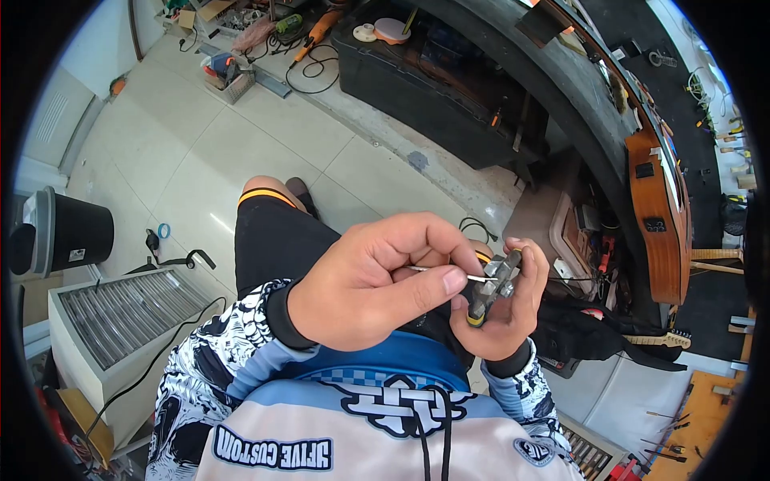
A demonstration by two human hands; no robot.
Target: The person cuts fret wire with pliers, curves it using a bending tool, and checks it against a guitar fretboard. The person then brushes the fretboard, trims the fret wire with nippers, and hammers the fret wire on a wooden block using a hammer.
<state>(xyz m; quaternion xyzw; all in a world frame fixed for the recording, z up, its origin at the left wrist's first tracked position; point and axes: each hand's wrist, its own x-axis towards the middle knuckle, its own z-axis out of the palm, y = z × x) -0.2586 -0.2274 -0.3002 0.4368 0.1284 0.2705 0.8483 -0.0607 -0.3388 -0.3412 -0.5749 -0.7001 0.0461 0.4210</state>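
My left hand point(385, 280) is closed, with thumb and fingertips pinching a thin silvery metal strip or wire point(476, 278). Its free end points right and meets a small dark grey metal tool point(499, 282), plier-like with silver jaws and yellow ends. That tool lies in my right hand point(513, 309), whose fingers and thumb are bent around it. Part of the tool is hidden behind the thumb and fingers, so its exact kind is unclear. Both hands are held close together above my lap.
A workbench on the right holds an acoustic guitar body point(658, 216). A black chest point(433, 88) stands ahead on the tiled floor. Left are a black bin point(76, 228) and a slatted metal cabinet point(128, 313). A basket point(228, 84) and an orange power tool point(319, 34) lie farther off.
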